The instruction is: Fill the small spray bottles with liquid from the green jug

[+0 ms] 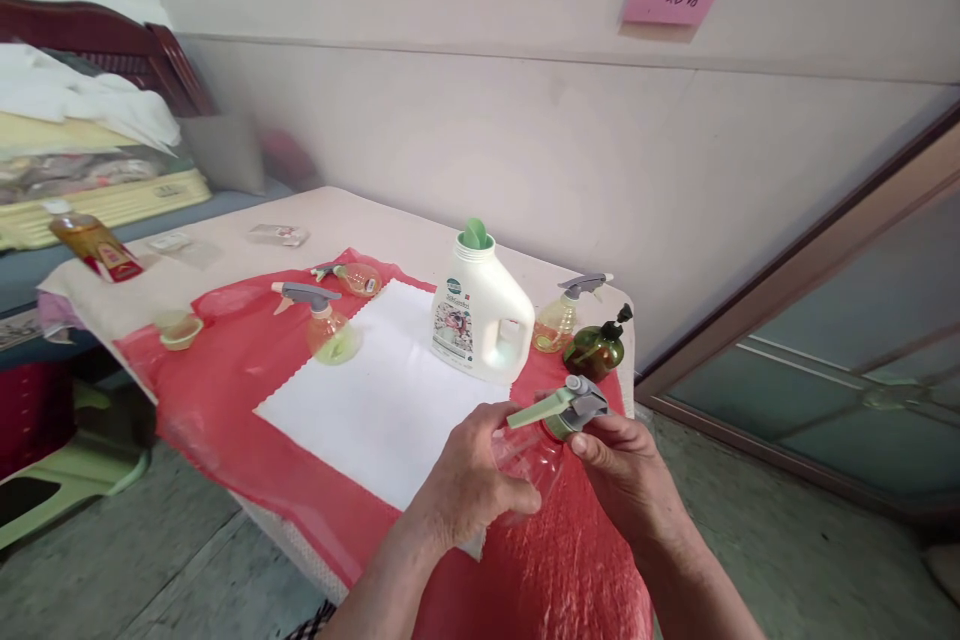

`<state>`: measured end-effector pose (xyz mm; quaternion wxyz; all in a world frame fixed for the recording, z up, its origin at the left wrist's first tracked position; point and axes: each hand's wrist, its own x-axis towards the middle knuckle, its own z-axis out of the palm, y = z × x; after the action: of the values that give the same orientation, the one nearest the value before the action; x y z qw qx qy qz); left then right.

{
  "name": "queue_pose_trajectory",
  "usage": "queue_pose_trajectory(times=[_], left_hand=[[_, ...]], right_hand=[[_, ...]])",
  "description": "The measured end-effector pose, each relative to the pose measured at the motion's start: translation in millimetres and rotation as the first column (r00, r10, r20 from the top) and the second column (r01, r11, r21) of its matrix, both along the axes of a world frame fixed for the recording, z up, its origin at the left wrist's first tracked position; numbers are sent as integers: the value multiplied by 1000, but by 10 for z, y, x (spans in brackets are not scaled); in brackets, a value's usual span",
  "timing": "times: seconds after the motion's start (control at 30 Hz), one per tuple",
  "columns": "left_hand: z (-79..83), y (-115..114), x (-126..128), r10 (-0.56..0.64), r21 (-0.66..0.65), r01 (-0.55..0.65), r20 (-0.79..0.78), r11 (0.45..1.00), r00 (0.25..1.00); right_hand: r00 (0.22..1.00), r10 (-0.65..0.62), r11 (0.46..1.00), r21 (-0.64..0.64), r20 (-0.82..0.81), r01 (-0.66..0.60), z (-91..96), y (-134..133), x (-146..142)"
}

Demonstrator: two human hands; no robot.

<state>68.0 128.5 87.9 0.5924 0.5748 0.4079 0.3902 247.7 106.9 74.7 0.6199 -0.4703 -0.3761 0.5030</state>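
Near the table's front right corner, my left hand (480,475) is closed around the clear body of a spray bottle (529,455). My right hand (626,470) grips the bottle's neck just under its grey and green trigger head. Behind them stands a white detergent jug (480,310) with a green spout on a white cloth (375,390). To the jug's right are a yellowish spray bottle (556,322) and a green pump bottle (595,352). Left of it, another spray bottle (330,332) stands upright, and a further spray bottle (360,278) lies on its side.
Red plastic sheeting (255,330) covers much of the table. A small green cup (178,330), a clear packet (277,235) and an amber bottle (94,240) are at the left. A wall rises behind; a green stool (82,480) stands on the floor.
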Motion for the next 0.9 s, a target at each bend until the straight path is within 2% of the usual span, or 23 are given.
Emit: queue_pose_trajectory(times=[0.1, 0.2, 0.33, 0.47, 0.53, 0.63, 0.73, 0.9], left_hand=[[-71, 1, 3, 3, 62, -1, -37, 998, 999], [-151, 4, 25, 86, 168, -64, -125, 984, 988], [-261, 7, 92, 239, 350, -122, -312, 929, 920], [-336, -5, 164, 311, 483, -98, -385, 870, 869], [-340, -18, 193, 318, 495, -94, -391, 864, 864], [-300, -41, 225, 288, 452, -96, -380, 887, 879], [-244, -51, 238, 261, 405, -103, -357, 909, 897], [-230, -39, 222, 238, 311, -133, -326, 941, 915]], right_hand=[[1000, 13, 1000, -15, 16, -13, -2, 16, -71], [1000, -19, 1000, 9, -25, 19, -17, 33, -156], [994, -106, 994, -2, -32, 106, -37, 23, -278], [971, -237, 970, -41, 29, 238, -41, -4, -371], [959, -281, 959, -38, 27, 282, -39, -9, -393], [955, -296, 955, -23, 28, 297, -34, -15, -399], [962, -273, 962, 12, 21, 273, -27, -36, -398], [974, -197, 980, 13, -112, 200, -17, -63, -417]])
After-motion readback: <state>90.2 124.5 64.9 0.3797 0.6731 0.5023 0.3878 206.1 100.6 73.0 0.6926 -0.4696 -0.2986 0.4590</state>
